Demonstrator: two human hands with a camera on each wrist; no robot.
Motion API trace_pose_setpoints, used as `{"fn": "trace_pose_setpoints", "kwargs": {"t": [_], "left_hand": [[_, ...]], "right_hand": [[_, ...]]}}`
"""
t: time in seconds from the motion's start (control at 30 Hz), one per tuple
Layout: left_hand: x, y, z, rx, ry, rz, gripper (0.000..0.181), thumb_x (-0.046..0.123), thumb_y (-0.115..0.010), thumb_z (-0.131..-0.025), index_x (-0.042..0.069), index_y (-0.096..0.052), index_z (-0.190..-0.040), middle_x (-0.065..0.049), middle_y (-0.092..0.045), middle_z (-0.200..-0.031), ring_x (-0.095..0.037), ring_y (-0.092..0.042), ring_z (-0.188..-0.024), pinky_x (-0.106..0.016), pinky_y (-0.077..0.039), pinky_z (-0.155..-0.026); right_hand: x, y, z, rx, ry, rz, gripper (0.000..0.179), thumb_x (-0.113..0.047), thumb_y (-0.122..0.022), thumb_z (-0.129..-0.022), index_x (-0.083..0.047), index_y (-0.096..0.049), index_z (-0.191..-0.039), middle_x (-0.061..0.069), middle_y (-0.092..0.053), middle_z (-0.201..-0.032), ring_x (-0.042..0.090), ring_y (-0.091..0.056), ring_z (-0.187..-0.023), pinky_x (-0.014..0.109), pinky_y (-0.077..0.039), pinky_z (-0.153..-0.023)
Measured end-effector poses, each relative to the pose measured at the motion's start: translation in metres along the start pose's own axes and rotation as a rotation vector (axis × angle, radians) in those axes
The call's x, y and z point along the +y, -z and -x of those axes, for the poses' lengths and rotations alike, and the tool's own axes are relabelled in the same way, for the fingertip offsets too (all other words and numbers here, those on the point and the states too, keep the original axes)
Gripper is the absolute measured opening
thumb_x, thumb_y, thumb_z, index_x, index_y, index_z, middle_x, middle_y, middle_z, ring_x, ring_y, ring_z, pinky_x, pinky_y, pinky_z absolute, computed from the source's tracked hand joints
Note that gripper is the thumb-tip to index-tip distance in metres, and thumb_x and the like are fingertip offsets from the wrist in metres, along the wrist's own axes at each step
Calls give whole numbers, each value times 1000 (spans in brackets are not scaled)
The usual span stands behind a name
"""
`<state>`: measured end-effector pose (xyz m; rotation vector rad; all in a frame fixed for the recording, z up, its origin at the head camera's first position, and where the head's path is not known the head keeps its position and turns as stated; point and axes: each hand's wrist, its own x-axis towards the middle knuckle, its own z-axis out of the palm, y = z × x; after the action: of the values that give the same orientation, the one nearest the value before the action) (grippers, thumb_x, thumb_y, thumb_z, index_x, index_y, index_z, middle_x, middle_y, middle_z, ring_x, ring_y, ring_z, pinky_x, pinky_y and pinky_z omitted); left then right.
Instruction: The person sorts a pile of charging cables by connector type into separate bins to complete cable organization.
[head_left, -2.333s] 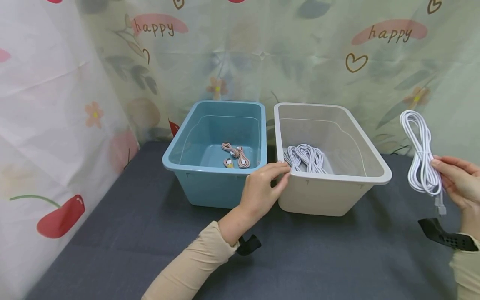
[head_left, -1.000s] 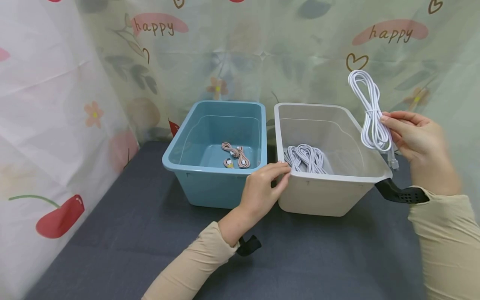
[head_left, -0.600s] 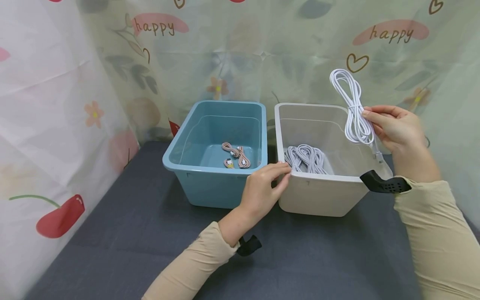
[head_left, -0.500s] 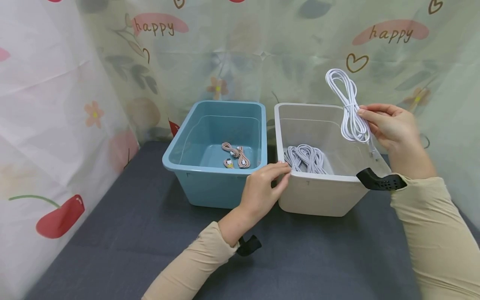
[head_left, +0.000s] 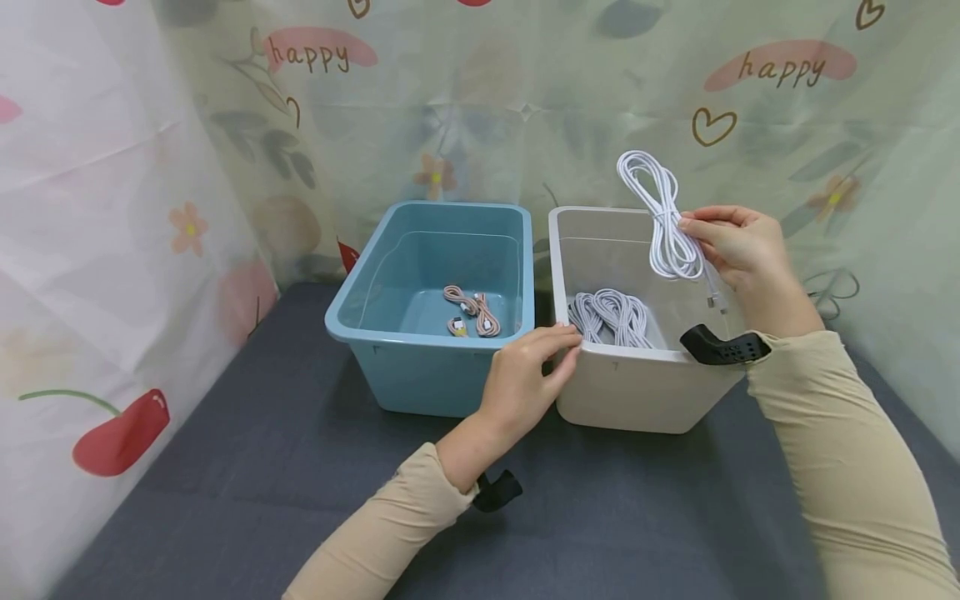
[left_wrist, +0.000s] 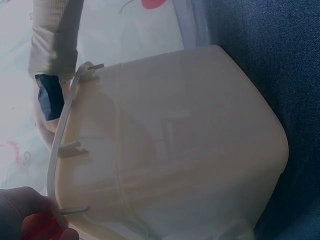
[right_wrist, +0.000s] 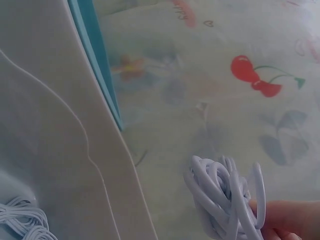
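Observation:
A bundled coil of white cable (head_left: 672, 242) is pinched between the thumb and fingers of my right hand (head_left: 742, 254), raised above the beige bin (head_left: 652, 396). Its plug end dangles below the hand. Inside that bin, coiled white cables (head_left: 621, 317) lie at the near left. My left hand (head_left: 525, 375) grips the bin's near left rim corner; the left wrist view shows its fingers (left_wrist: 30, 200) at the rim. From the right wrist view, the held coil (right_wrist: 225, 195) appears close up, with cables (right_wrist: 25, 220) lower down in the bin.
Left of the beige bin stands a blue bin (head_left: 420, 375) with several pinkish-brown cables (head_left: 476, 310) on its floor. Both stand on a dark cloth-covered table (head_left: 300, 500). Thin grey loops (head_left: 832, 292) show at the back right. A patterned curtain (head_left: 480, 108) hangs behind.
My right hand has carried the white cable coil leftward from the far right, up and over the beige bin. My left hand stays at the rim corner.

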<state>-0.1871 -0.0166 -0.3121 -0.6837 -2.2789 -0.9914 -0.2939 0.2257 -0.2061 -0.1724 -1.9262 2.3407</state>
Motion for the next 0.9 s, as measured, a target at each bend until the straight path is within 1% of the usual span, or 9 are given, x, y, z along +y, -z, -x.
{"fn": "trace_pose_setpoints", "kwargs": {"t": [0.07, 0.27, 0.37, 0.53, 0.77, 0.9], "left_hand": [[0, 0, 0, 2, -3, -2, 19, 15, -63, -89, 11, -72, -106, -3, -70, -111, -12, -63, -112, -23, -54, -84], [-1, 0, 0, 3, 0, -1, 20, 15, -63, -89, 11, -72, -106, -2, -70, -111, -12, -63, -112, -24, -54, -85], [-1, 0, 0, 0, 2, 0, 20, 15, -63, -89, 11, -72, -106, -2, -70, -111, -12, -63, -112, -24, -54, -85], [-1, 0, 0, -3, 0, -2, 20, 15, -63, -89, 11, -72, -106, -3, -70, -111, -12, -63, -111, -23, -55, -84], [0, 0, 0, 2, -3, -5, 20, 15, -63, -89, 10, -72, -106, -3, -70, -111, -12, -63, -111, -24, -54, -85], [0, 0, 0, -1, -2, -5, 20, 15, -63, -88, 10, -72, -106, -3, -70, -111, -12, -63, -111, -24, -54, -85]], "right_hand": [[2, -3, -3, 5, 6, 27, 18, 4, -73, -73, -12, -68, -68, -6, -69, -65, 3, -64, -65, 14, -52, -58], [4, -10, -8, 45, -40, 89, 18, 2, -73, -74, -14, -67, -68, -9, -69, -63, 1, -63, -65, 13, -51, -57], [4, -13, -10, 64, -53, 100, 17, 2, -74, -73, -13, -67, -69, -9, -68, -62, 2, -63, -63, 13, -50, -56], [4, -18, -12, 64, -59, 134, 17, 0, -75, -74, -14, -66, -72, -10, -67, -64, 2, -61, -65, 13, -50, -58], [4, -23, -14, 60, -63, 117, 20, 4, -72, -75, -14, -65, -66, -9, -67, -60, 2, -61, -62, 12, -50, -56], [4, -25, -14, 65, -75, 135, 20, 3, -72, -76, -14, -65, -67, -10, -66, -60, 2, -61, -62, 12, -50, -56]]}}
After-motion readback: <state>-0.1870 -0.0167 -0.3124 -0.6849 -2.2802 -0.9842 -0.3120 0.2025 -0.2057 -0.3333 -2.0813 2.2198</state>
